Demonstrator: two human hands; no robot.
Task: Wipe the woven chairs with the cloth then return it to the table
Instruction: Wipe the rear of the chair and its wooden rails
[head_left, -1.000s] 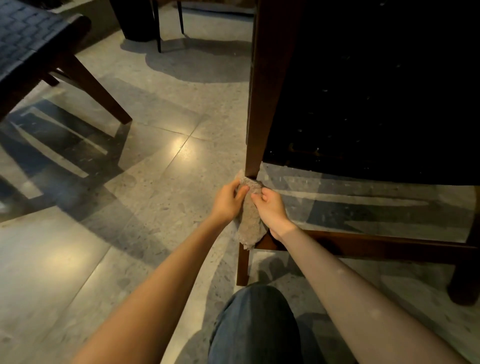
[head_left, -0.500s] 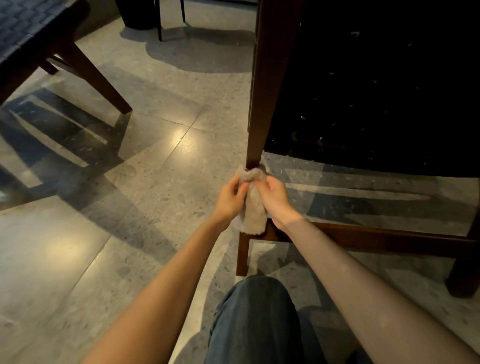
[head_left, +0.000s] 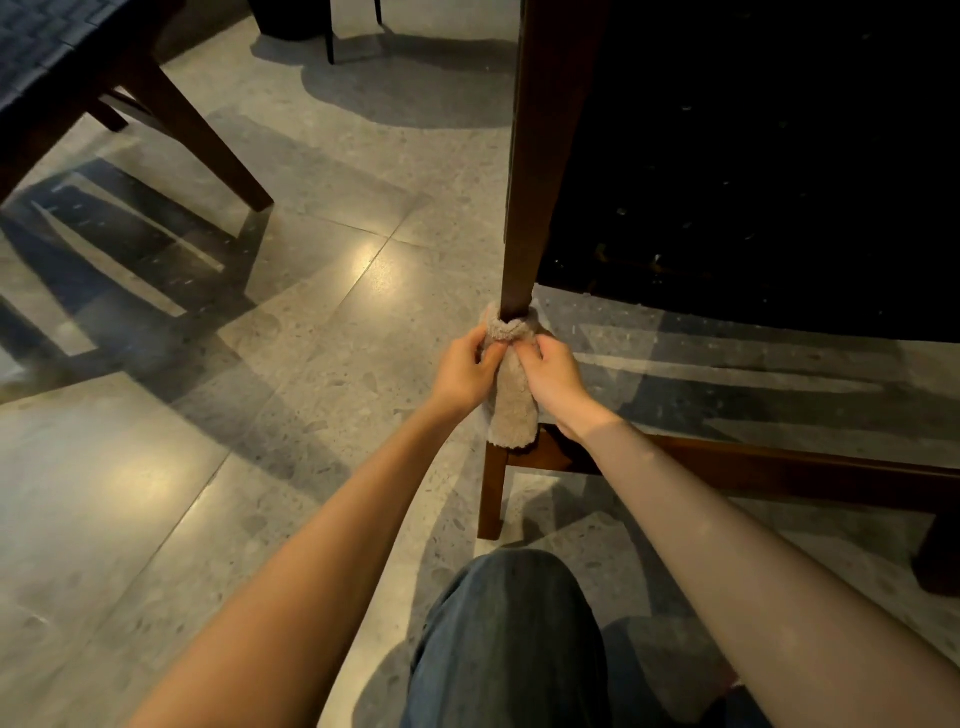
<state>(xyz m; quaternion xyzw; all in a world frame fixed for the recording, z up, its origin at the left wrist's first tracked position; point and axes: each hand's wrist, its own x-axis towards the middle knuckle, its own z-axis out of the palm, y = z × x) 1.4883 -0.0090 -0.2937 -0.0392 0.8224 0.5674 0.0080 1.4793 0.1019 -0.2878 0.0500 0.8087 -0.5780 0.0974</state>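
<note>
Since a second ago the cloth (head_left: 511, 400) has gone from hanging loosely to being looped snugly round the near chair leg (head_left: 540, 156), and both hands have crept a little higher up that leg. The left hand (head_left: 462, 374) pinches the cloth on the leg's left side and the right hand (head_left: 556, 379) pinches it on the right. This probably lets the loop be pulled tight and slid along the wood, wiping all faces at once. The cloth's tail hangs down the leg, covering the joint where a lower rail (head_left: 779, 467) runs off to the right. That rail likely blocks any further downward stroke. Right of the leg looms the dark woven panel (head_left: 753, 156). A second woven chair (head_left: 78, 67) stands well left of the leg on the tiled floor (head_left: 260, 415), and the person's denim knee (head_left: 509, 639) is just in front.
</note>
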